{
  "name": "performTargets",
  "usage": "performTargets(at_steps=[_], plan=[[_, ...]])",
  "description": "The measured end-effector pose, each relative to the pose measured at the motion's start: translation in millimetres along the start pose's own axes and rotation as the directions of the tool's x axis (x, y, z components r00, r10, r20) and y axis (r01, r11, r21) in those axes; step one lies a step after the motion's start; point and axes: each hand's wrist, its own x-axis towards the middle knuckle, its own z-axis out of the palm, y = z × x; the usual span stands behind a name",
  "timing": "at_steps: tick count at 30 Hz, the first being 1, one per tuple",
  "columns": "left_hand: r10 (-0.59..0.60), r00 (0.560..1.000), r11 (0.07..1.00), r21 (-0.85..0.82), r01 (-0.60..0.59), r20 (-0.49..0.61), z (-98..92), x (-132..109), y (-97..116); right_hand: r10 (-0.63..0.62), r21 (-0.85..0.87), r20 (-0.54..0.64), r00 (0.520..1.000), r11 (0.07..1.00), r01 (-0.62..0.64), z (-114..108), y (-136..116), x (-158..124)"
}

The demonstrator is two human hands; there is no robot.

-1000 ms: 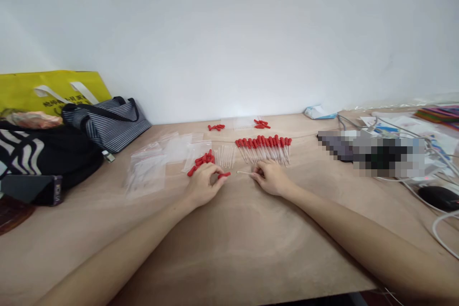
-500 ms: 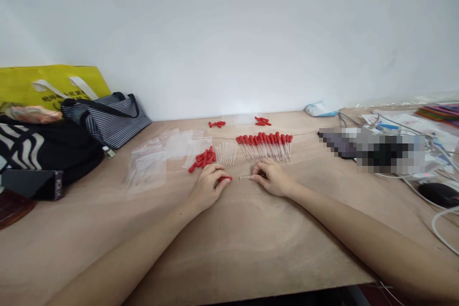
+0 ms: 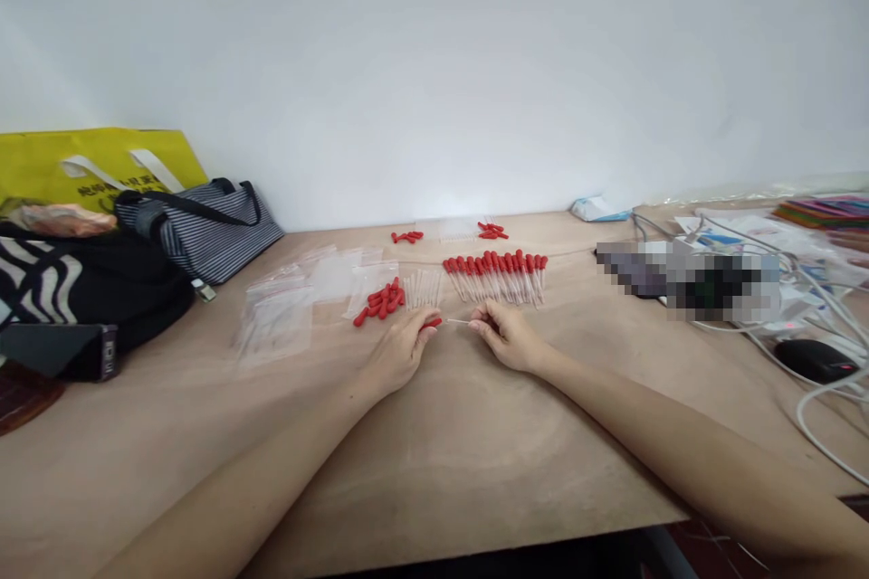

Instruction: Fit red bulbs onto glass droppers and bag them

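My left hand (image 3: 400, 351) pinches a small red rubber bulb (image 3: 432, 322) just above the wooden table (image 3: 441, 452). My right hand (image 3: 508, 336) pinches a thin clear glass tube (image 3: 458, 321) whose tip points at the bulb, a small gap between them. Just behind my left hand lies a pile of loose red bulbs (image 3: 380, 302) and a bunch of bare clear tubes (image 3: 422, 288). Behind my right hand is a row of finished droppers with red bulbs (image 3: 495, 276).
Clear zip bags (image 3: 281, 312) lie left of the bulbs. Striped and black bags (image 3: 196, 231) and a yellow bag (image 3: 95, 165) sit at far left. More red bulbs (image 3: 492, 231) lie near the wall. Cables, papers and a black mouse (image 3: 811, 360) crowd the right side.
Both hands lifted slightly and drew together, so the red bulb and the tube tip are now closer than before. The camera view shifted a little.
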Motion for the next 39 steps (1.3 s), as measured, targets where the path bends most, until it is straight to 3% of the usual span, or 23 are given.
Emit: performTargets(at_steps=[11, 22, 31, 39], plan=[[0.122, 0.990, 0.992, -0.013, -0.123, -0.064, 0.4, -1.0, -3.5, -0.055, 0.004, 0.057, 0.997, 0.998, 0.055, 4.7, -1.7, 1.4], [0.241, 0.962, 0.968, -0.032, -0.247, -0.129, -1.6, -2.1, -4.4, -0.269, -0.367, 0.084, 0.959, 0.887, 0.281, 4.7, 4.8, -1.1], [0.260, 0.965, 0.963, -0.058, -0.261, -0.024, -4.0, -4.0, 0.4, -0.357, -0.383, 0.179, 0.917, 0.833, 0.399, -1.7, 6.4, 2.5], [0.253, 0.966, 0.967, 0.000, -0.254, -0.053, -2.5, -2.8, -2.5, -0.417, -0.506, 0.106, 0.903, 0.759, 0.410, 0.4, -1.3, 0.5]])
